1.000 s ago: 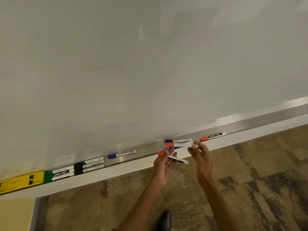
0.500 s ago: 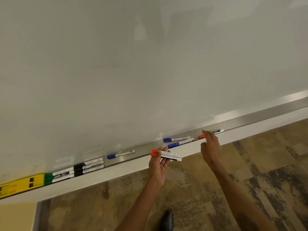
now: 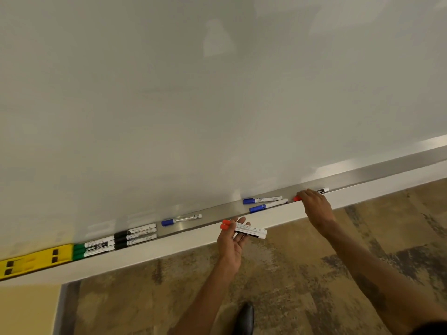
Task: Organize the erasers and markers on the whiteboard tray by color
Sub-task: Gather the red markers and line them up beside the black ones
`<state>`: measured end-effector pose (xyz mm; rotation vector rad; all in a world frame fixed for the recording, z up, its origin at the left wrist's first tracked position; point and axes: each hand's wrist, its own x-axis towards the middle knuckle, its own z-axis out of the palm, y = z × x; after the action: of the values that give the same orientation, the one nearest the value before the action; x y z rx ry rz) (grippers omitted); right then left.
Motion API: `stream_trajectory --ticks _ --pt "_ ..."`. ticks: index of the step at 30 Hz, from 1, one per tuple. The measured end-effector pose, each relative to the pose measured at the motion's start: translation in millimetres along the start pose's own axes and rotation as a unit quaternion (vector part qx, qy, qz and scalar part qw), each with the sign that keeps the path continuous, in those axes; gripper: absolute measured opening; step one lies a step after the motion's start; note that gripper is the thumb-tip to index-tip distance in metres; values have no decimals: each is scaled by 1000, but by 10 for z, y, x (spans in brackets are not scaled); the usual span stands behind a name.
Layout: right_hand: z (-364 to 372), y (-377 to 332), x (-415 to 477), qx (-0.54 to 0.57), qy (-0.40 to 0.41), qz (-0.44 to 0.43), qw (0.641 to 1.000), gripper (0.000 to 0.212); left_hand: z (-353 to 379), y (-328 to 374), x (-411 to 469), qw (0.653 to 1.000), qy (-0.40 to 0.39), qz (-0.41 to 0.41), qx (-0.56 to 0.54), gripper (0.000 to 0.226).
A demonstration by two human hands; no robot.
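Observation:
My left hand holds two red-capped markers just below the metal tray. My right hand rests on a third red marker lying in the tray, fingers curled over it; its red cap shows at the hand's left. Two blue markers lie in the tray between my hands, and one more blue marker lies further left. Black markers, green markers and a yellow eraser sit grouped at the tray's left end.
The whiteboard fills the upper view. Below the tray is patterned brown carpet, with a black shoe at the bottom. The tray runs bare to the right of my right hand.
My right hand passed a red marker to the left hand, which now holds two, then reached right onto the third red marker in the tray.

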<state>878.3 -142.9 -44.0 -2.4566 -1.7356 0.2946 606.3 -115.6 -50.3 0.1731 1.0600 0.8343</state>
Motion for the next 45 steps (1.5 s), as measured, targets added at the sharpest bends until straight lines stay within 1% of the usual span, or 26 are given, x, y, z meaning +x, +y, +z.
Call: stream_trajectory --ticks 2,4,8,9,11,14,16,17,19,21,24,26,28,29,32,34,36,39,40,42,43,45 --pt "-16 -8 -6 -20 -2 -6 1000 21 -4 28 -19 1000 -1 2 -2 30" --pt "-19 -23 -24 -17 25 -15 999 23 -9 43 -27 1000 -5 3 -3 28" --pt "-46 -282 -49 45 134 -26 990 34 -43 59 -22 1000 -18 6 -8 27" --pt "-52 -416 -60 61 151 -29 986 36 -53 65 -20 1000 -20 8 -9 29" --pt "-34 -727 -92 101 159 -47 981 39 -79 75 -18 1000 -25 10 -5 31" --pt "47 -1214 -182 184 123 -81 972 40 -115 109 -34 999 -40 17 -1 31" --pt "112 -1530 -271 267 84 -62 958 32 -151 181 -59 999 -48 24 -2 30" --pt "155 -1665 -311 289 64 -59 953 27 -179 224 -68 998 -49 28 0 31" --pt "263 -1897 -386 296 37 -81 951 20 -269 314 -76 998 -50 34 4 34" --pt "363 -2049 -442 290 24 -109 950 21 -365 387 -88 998 -50 35 -4 33" --pt "462 -2303 -499 283 19 -124 951 24 -590 519 -106 998 -38 43 -24 31" --pt "526 -2444 -556 279 19 -140 950 20 -703 585 -112 998 -16 46 -30 33" --pt "562 -2605 -600 298 -5 -144 944 15 -819 653 -109 998 21 46 -33 33" --pt "577 -2676 -605 281 -9 -156 947 15 -878 691 -111 998 40 46 -33 31" --pt "609 -2823 -575 247 -36 -178 952 27 -1039 792 -88 994 82 62 -40 28" --pt "647 -2969 -536 244 -54 -168 954 32 -1163 915 -83 990 93 83 -67 27" --pt "704 -3073 -493 240 -83 -145 956 43 -1283 1042 -72 985 107 108 -82 19" --pt "804 -3244 -409 269 -142 -121 945 65 -1545 1250 -40 974 154 137 -92 17" --pt "840 -3297 -376 282 -155 -117 939 70 -1636 1309 -29 970 173 140 -96 16" --pt "912 -3385 -319 289 -170 -123 934 71 -1790 1405 -28 964 202 138 -105 15" --pt "950 -3421 -299 274 -177 -138 935 70 -1854 1442 -27 963 208 136 -107 16" --pt "1021 -3454 -270 208 -187 -179 943 68 -1944 1487 -15 962 212 134 -111 18"
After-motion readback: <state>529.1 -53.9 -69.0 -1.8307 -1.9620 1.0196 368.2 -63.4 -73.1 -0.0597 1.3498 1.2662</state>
